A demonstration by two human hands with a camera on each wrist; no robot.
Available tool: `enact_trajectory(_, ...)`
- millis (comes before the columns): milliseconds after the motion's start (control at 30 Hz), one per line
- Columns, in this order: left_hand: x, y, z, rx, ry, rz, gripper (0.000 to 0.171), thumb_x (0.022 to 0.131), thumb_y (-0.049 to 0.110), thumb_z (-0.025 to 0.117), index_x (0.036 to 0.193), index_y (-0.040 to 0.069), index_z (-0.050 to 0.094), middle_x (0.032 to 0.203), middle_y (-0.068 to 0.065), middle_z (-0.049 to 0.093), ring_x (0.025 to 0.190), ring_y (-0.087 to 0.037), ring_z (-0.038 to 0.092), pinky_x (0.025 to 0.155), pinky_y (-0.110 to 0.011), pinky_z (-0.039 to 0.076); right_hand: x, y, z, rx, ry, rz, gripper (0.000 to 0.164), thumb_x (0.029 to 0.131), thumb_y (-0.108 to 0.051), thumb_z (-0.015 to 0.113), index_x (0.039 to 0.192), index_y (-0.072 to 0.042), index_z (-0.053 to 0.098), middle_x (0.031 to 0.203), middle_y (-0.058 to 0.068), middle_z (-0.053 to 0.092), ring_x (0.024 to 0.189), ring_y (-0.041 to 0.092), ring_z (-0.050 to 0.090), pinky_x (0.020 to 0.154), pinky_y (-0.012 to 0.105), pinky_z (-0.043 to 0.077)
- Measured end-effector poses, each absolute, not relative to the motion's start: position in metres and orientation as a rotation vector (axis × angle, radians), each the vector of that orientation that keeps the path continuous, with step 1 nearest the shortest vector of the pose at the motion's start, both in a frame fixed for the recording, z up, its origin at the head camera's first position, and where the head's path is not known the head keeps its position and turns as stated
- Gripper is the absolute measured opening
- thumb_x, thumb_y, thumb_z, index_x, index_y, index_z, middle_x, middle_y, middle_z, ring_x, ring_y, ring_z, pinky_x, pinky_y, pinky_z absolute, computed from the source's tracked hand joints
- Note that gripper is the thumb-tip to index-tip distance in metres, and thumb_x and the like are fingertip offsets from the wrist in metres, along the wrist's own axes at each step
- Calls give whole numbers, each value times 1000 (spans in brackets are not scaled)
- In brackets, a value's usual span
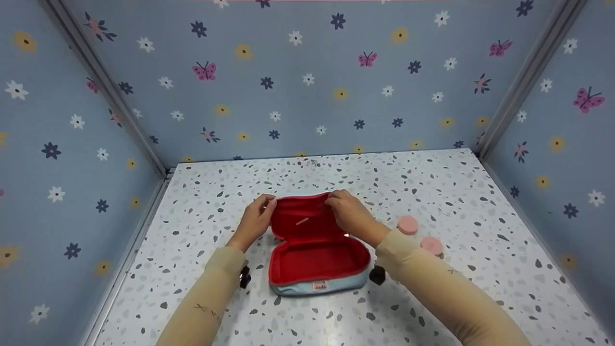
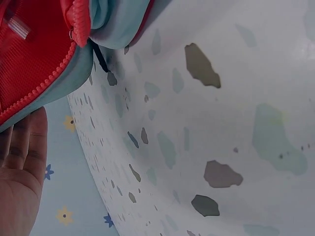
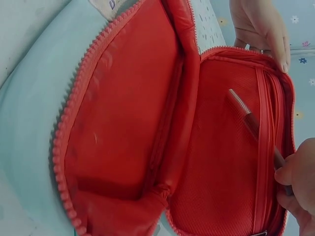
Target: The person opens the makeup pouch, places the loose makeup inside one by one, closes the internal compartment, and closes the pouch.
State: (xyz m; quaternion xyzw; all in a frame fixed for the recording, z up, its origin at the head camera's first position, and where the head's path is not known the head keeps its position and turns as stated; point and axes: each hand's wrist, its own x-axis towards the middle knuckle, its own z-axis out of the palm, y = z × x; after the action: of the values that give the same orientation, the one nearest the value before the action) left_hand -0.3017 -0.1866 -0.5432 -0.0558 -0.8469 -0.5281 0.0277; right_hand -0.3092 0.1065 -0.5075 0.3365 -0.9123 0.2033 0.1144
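A light blue pencil case [image 1: 319, 283] with a red lining lies unzipped on the table, its lid [image 1: 307, 223] raised toward the back. My left hand [image 1: 254, 218] grips the lid's left edge between thumb and fingers; in the left wrist view its fingers [image 2: 29, 140] lie behind the lid. At the lid's upper right is my right hand [image 1: 350, 214]. It pinches a slim brown pen [image 3: 252, 123] with a pale end, seen in the right wrist view. The pen's middle passes behind the red strip of the lid's mesh pocket [image 3: 221, 162]. The case's lower half shows bare red lining.
Two pink round discs [image 1: 407, 224] [image 1: 431, 245] lie on the speckled table [image 1: 202, 288] beside my right forearm. Small black objects [image 1: 245, 277] [image 1: 377, 275] show by each wrist. Flowered blue panels [image 1: 307, 110] stand at the back and both sides.
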Motion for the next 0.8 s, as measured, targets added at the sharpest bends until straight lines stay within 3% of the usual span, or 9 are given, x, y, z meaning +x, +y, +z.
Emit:
enact_trajectory(400, -301, -186, -544, -169, -2619, -1605, 34, 117, 27, 52, 137, 5, 66, 120, -17, 74, 99, -24, 73, 80, -33, 64, -311, 102, -515, 958, -2672, 453, 24, 106, 1, 62, 115, -6, 83, 112, 13, 74, 100, 33, 69, 90, 48, 62)
enact_trajectory(533, -301, -186, -544, -166, -2616, -1599, 35, 116, 26, 52, 139, 3, 66, 120, -17, 74, 97, -23, 72, 79, -33, 65, -310, 104, -518, 964, -2683, 515, 20, 104, -1, 67, 116, -5, 82, 109, 13, 69, 99, 31, 69, 91, 45, 62)
enact_trajectory(800, -301, -185, -545, -162, -2592, -1617, 31, 116, 22, 53, 135, 4, 67, 117, -18, 74, 97, -24, 72, 78, -34, 65, -311, 107, -523, 959, -2662, 580, 17, 98, -1, 78, 115, -4, 81, 108, 12, 73, 100, 31, 72, 94, 46, 63)
